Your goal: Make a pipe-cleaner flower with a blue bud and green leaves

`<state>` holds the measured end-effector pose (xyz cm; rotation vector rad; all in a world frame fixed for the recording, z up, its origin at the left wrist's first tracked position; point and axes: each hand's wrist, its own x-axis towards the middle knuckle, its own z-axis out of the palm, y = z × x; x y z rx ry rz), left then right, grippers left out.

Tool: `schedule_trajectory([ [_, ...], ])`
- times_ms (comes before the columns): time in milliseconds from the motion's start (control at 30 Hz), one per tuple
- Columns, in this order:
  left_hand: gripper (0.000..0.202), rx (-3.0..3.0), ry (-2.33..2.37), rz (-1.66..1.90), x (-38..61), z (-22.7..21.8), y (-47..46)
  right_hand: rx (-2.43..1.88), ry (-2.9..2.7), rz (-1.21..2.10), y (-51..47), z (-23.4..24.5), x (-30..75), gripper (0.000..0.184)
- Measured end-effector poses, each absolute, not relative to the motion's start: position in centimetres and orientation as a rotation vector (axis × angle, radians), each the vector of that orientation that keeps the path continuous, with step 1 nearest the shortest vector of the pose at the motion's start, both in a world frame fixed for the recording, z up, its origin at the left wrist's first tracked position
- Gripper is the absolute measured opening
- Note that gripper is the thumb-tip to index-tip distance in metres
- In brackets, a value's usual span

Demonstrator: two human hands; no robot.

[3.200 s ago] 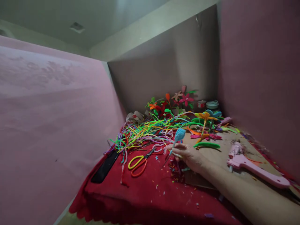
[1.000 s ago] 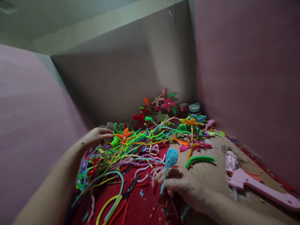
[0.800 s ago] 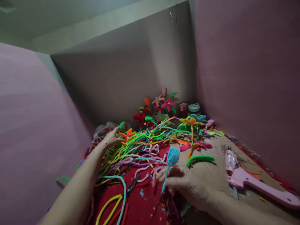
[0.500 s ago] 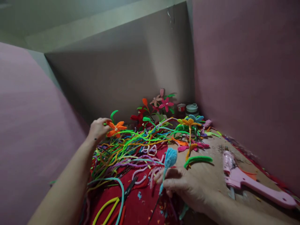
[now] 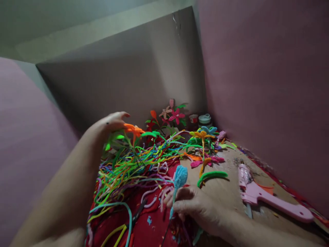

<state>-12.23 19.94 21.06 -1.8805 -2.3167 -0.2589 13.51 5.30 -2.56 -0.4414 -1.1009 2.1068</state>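
My right grip (image 5: 191,204), at the lower middle of the frame, is pinched closed on the thin stem of a light-blue bud (image 5: 181,176), thumb against fingers. The bud stands nearly upright above my fingers, plump, oval and fuzzy, ribbed by rows of pipe cleaner; below my thumb the wrapped stem gives way to a bare dark wire (image 5: 167,230) slanting down to the left.

My left grip (image 5: 113,121), left of centre, is closed on an orange flower (image 5: 135,130) with narrow plush petals, held above the heap; my forefinger sticks out past it. Blur hides exactly where my fingertips meet it.

Between my hands sprawls a tangle of pipe cleaners (image 5: 144,154), soft and bendy, in green, yellow, lilac and blue. Nearer me, scissors (image 5: 114,235) with yellow and red handles lie on red cloth (image 5: 151,233), a turquoise strand (image 5: 128,214) looping over them.

Beyond my right hand, a smooth tan board (image 5: 221,195) carries a curved green leaf (image 5: 213,175), a yellow-orange flower (image 5: 203,134) and, at the lower right, a pink plastic glue gun (image 5: 277,204). Starry pink flowers (image 5: 177,116) stand at the back.
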Motion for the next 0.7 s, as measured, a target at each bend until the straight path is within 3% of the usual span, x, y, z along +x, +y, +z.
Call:
schedule_trajectory([
  [200, 0.083, -2.126, -2.480, -0.107, -10.0, 14.8, 25.8, -0.447, -1.097, 2.113, 5.5, -2.0, 13.6, 0.021],
  [267, 0.075, -2.169, -2.454, -0.119, -9.7, 13.9, 27.2, -0.460, -1.090, 2.117, 5.6, -1.7, 13.7, 0.023],
  [433, 0.032, -2.164, -2.412, -0.186, -9.9, 13.4, 28.9, -0.481, -0.986, 2.192, 5.6, -1.1, 13.6, 0.021],
  [700, 0.025, -2.108, -2.411, -0.267, -9.1, 13.7, 29.3, -0.451, -1.115, 2.128, 5.7, -2.0, 13.7, 0.020],
])
